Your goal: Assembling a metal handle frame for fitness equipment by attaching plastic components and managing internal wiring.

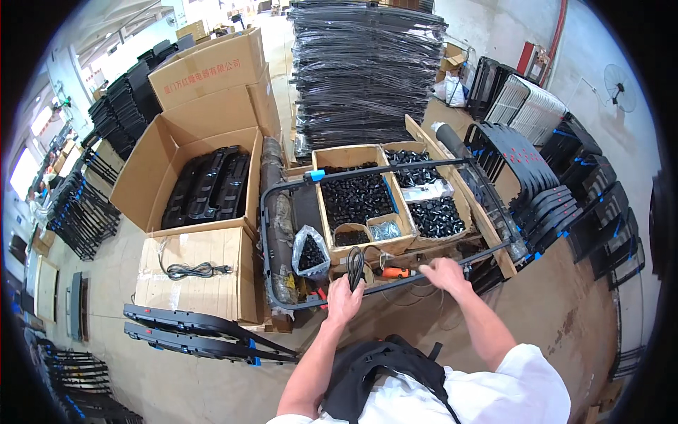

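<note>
My left hand (344,299) is closed around a coiled black power cord (355,266), its loops standing up above the fingers. To its right, my right hand (446,275) curls its fingers at the near tube of a black metal frame (328,301). What those fingers grip is hidden. An orange-handled tool (397,272) lies just left of the right hand, close to the tube. The rounded frame rests across a work stand, over wooden trays; a blue clip (318,175) sits on its far tube.
Wooden trays hold black plastic parts (357,198) and screws (385,230). A bag of black pieces (311,253) stands beside them. Left, another coiled cord (194,270) lies on a closed carton (191,290), before an open carton (141,173). Black frames (519,159) stand at right; a wrapped stack (364,78) rises behind.
</note>
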Tool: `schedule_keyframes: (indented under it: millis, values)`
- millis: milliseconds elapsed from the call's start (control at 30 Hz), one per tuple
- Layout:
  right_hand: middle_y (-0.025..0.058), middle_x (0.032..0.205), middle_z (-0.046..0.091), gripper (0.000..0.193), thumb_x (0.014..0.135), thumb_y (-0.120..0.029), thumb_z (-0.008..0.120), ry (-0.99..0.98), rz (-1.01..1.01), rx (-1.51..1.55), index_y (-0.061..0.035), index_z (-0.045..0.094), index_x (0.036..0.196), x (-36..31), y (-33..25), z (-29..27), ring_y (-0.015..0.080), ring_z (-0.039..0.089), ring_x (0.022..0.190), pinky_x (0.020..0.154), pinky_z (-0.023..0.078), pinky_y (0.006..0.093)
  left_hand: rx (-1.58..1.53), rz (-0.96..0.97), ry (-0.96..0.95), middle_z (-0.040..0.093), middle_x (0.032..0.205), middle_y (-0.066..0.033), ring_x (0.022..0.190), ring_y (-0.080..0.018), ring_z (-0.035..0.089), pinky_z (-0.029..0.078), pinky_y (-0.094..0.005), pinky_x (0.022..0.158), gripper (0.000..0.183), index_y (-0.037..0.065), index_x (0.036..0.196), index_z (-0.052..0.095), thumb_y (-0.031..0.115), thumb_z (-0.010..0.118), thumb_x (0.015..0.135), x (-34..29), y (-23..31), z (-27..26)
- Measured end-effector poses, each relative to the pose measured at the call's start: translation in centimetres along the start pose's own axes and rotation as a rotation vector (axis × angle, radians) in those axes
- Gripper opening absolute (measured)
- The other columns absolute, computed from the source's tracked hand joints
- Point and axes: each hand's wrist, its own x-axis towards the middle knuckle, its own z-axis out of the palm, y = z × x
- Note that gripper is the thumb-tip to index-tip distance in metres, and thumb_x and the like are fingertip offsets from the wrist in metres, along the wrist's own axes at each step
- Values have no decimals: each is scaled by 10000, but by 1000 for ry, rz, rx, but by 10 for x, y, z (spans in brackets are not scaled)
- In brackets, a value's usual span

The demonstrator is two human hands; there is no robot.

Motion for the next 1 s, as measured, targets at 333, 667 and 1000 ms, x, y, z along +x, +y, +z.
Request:
schedule_keyframes:
  millis: [333,667,1000]
  values:
    - [135,1235,762,525,1167,-455,433,-223,-194,1771,-31,613,1419,29,-76,14,209,724,1101,934,554,373,-563,-320,-456,643,877,-83,732,-201,631,527,-377,686,334,51,1136,574,373,646,1084,-29,85,-2]
    - [-73,602,373,372,1172,-430,423,-186,364,2135,-121,538,999,83,-62,15,123,344,480,581,427,376,-1066,-793,-589,493,756,22,594,-119,498,444,-300,536,296,128,1009,518,392,547,1141,-34,136,13]
    - [-35,632,408,347,1123,-411,511,2,422,2048,-137,543,912,143,-36,9,112,330,459,433,288,322,-841,-829,-581,501,743,2,575,-117,507,428,-294,505,320,115,961,478,371,489,1152,-63,191,11]
